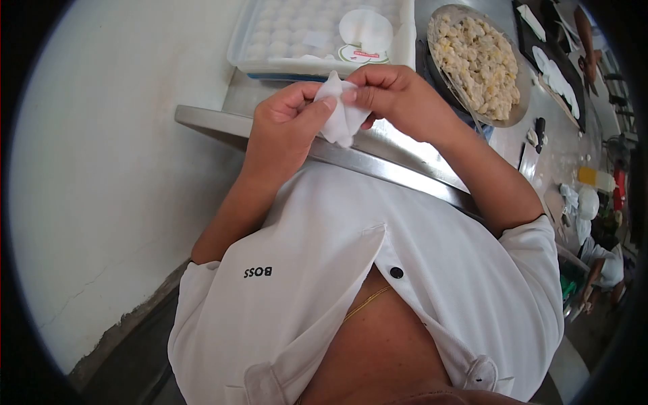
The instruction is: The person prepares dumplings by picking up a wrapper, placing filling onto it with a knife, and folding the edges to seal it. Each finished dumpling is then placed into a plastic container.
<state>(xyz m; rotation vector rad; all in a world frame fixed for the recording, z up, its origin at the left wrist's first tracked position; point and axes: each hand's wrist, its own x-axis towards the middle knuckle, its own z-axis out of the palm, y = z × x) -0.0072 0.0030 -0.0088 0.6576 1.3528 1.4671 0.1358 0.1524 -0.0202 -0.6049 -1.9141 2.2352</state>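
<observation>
A thin white dumpling wrapper (333,123) is folded between my hands, just above the near edge of the steel table. My left hand (287,121) pinches its left side with thumb and fingers. On the other side, my right hand (388,94) grips the upper right part, its thumb pressed on the fold. Whether filling sits inside cannot be made out. Right behind my hands stands a plastic tray (290,66) with rows of small round white pieces. Round white wrappers (365,30) and a printed label (363,54) lie on top of them.
To the right is a wide bowl (524,101) of chunky pale filling (476,64). Beyond it lie a dark board (574,77) with white wrappers, a knife (530,154) and a yellow bottle (596,178). A wall (121,148) borders the left. Other people are at far right.
</observation>
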